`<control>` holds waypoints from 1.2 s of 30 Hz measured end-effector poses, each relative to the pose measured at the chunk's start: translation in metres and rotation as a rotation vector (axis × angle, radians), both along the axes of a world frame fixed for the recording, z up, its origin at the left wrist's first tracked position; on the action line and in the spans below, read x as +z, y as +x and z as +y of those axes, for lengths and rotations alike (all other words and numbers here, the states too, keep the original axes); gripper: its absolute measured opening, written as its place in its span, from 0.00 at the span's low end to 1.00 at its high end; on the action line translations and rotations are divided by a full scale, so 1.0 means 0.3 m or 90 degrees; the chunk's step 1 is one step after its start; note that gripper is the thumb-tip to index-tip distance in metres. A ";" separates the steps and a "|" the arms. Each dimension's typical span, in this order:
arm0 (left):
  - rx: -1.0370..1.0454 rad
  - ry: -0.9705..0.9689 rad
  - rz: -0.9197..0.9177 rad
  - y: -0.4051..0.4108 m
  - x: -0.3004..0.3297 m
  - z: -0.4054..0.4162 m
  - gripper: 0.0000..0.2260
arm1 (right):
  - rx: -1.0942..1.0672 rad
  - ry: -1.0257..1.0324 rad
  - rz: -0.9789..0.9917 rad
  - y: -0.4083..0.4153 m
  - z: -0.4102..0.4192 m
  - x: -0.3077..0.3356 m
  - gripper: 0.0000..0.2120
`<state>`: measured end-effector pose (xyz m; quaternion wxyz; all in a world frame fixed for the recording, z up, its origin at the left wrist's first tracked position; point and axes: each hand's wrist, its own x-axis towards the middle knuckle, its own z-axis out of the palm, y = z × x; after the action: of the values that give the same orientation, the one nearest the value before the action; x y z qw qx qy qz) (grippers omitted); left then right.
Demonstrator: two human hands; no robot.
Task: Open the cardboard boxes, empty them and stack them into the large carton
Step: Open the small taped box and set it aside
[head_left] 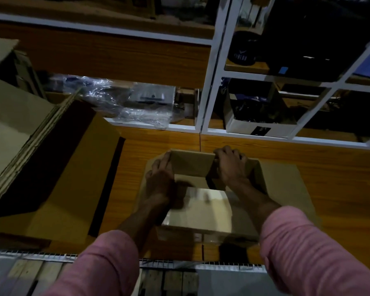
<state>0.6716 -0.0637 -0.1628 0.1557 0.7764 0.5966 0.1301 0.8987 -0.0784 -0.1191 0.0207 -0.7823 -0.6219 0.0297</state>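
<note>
A small cardboard box (286, 189) stands open on the wooden table in front of me, its far flap (191, 162) raised upright. My left hand (161, 178) grips the left end of that flap, and my right hand (231, 165) grips its right end. Inside the box lies a pale, glossy package (201, 212). The large carton (58, 167) sits at the left with its mouth open. A stack of flattened boxes (15, 129) fills its left part.
White shelving (209, 82) with dark goods and a white box (256, 127) rises behind the table. Crumpled clear plastic wrap (124, 103) lies on the lower shelf. The table's front edge (169, 261) runs just below my pink sleeves.
</note>
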 end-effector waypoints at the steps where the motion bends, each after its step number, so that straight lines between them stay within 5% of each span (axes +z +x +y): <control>1: 0.004 0.014 0.001 -0.001 -0.003 0.004 0.46 | 0.000 -0.004 -0.007 -0.001 0.013 -0.001 0.22; 7: -0.047 0.045 0.062 0.002 0.008 0.038 0.39 | -0.018 0.022 -0.020 -0.018 0.034 0.018 0.14; 10: -0.103 0.072 0.108 -0.005 0.064 0.077 0.28 | 0.018 0.161 -0.008 -0.033 0.011 0.058 0.11; 12: -0.148 0.081 0.161 -0.009 0.115 0.087 0.21 | 0.064 0.227 0.104 -0.044 -0.038 0.060 0.05; 14: -0.190 0.060 0.202 -0.002 0.181 0.069 0.15 | 0.074 0.101 0.276 -0.044 -0.100 0.059 0.14; 17: -0.213 0.030 0.273 0.025 0.289 0.011 0.09 | 0.098 -0.090 0.326 -0.036 -0.174 0.101 0.27; 22: -0.199 0.148 0.176 0.024 0.415 -0.036 0.13 | 0.070 -0.029 0.323 -0.050 -0.225 0.279 0.19; 24: -0.223 0.079 0.111 0.020 0.463 -0.048 0.15 | 0.075 -0.075 0.327 -0.047 -0.261 0.350 0.16; 31: -0.348 -0.446 0.094 -0.009 0.544 -0.206 0.14 | 0.072 -0.362 0.392 -0.061 -0.376 0.421 0.08; 36: -0.390 -0.456 0.189 -0.021 0.448 -0.270 0.18 | 0.100 -0.417 0.360 -0.080 -0.481 0.331 0.16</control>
<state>0.6654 -0.1448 -0.0285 0.3572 0.8242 0.3637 -0.2466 0.8747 -0.2227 -0.0198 -0.0610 -0.6588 -0.6074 0.4397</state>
